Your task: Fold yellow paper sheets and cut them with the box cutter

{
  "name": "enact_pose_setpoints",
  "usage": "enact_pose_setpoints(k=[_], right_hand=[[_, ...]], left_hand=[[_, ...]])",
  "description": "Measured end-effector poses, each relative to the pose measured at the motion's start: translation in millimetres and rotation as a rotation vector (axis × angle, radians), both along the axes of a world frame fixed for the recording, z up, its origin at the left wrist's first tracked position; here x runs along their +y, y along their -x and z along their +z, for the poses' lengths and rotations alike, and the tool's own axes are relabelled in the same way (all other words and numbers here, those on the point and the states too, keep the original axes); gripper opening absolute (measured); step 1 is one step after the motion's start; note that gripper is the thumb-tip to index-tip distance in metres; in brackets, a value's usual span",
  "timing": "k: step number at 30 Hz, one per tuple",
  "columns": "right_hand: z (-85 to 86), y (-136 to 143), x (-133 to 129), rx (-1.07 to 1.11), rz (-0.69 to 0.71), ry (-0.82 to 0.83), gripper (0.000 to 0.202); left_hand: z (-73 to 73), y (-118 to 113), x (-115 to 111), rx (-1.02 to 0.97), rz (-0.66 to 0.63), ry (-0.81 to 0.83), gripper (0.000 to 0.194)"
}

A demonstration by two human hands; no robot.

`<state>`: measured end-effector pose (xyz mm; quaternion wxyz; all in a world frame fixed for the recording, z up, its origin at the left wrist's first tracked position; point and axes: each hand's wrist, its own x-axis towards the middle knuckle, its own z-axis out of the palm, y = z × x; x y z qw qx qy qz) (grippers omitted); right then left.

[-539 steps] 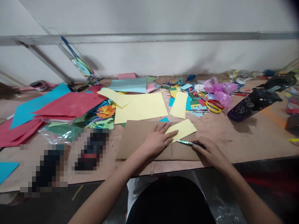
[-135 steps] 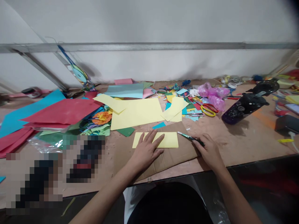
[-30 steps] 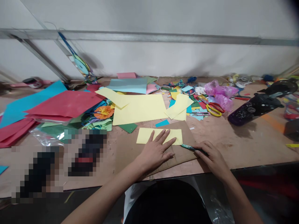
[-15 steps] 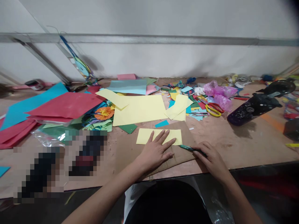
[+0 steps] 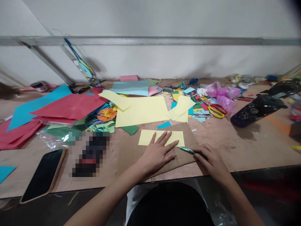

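Note:
My left hand [image 5: 161, 152] lies flat with fingers spread, pressing on a small yellow paper strip [image 5: 146, 137]. Beneath the strip is a flat brown cardboard sheet [image 5: 131, 153]. Between the fingers of my right hand [image 5: 209, 158] is a slim green pen-like tool [image 5: 187, 149], held low and slanting left. Its thin tip is at the strip's lower right edge; whether it touches the paper I cannot tell. Just beyond the strip are a large yellow paper sheet [image 5: 143, 111] and a small blue paper piece [image 5: 164, 125].
Red sheets [image 5: 68, 106], an orange paper flower [image 5: 106, 114] and a phone [image 5: 43, 175] are on the left. Yellow-handled scissors [image 5: 215, 111], a pink plastic bag [image 5: 223, 94] and a dark bottle [image 5: 257, 110] stand or lie to the right. The table's front edge runs near my body.
The tool's tip has shifted slightly left along the strip's lower edge. My left hand stays on the paper; the whole view has moved a little.

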<state>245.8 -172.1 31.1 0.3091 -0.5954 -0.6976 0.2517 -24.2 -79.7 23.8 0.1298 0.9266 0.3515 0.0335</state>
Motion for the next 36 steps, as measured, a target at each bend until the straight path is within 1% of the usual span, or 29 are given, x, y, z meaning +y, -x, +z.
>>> enact_pose_setpoints(k=[6,10,13,16,19,22,27,32,36], right_hand=[[-2.2,6.8,2.8,-0.012,-0.004,-0.012,0.024],[-2.8,10.4,6.6,-0.034,-0.004,-0.030,0.024],[-2.8,8.7,8.2,-0.052,-0.010,-0.052,0.023],[-4.2,5.9,9.0,-0.058,-0.012,-0.076,0.022],[-6.6,4.2,9.4,-0.054,-0.011,-0.075,0.023],[-8.1,3.9,9.0,-0.051,-0.017,-0.072,0.023],[-7.9,2.9,6.1,-0.058,-0.009,-0.076,0.022],[-7.9,3.1,4.2,-0.064,0.002,-0.072,0.023],[-9.6,10.7,5.7,-0.064,0.008,-0.090,0.024]], left_hand=[[-0.5,-1.8,-0.8,-0.019,0.008,0.000,0.061],[-1.2,-10.3,-6.2,-0.014,0.060,0.008,0.064],[3.2,-12.4,-7.8,-0.031,0.100,0.006,0.063],[10.5,-4.9,-2.8,-0.034,0.107,-0.007,0.055],[13.7,6.6,5.6,-0.007,0.061,-0.032,0.050],[9.0,13.8,11.1,-0.003,0.013,-0.030,0.049],[-1.2,13.7,11.5,-0.008,0.042,-0.012,0.049],[-0.8,11.2,10.1,-0.007,0.055,-0.012,0.049],[-2.2,11.5,9.8,-0.008,0.064,-0.020,0.050]])
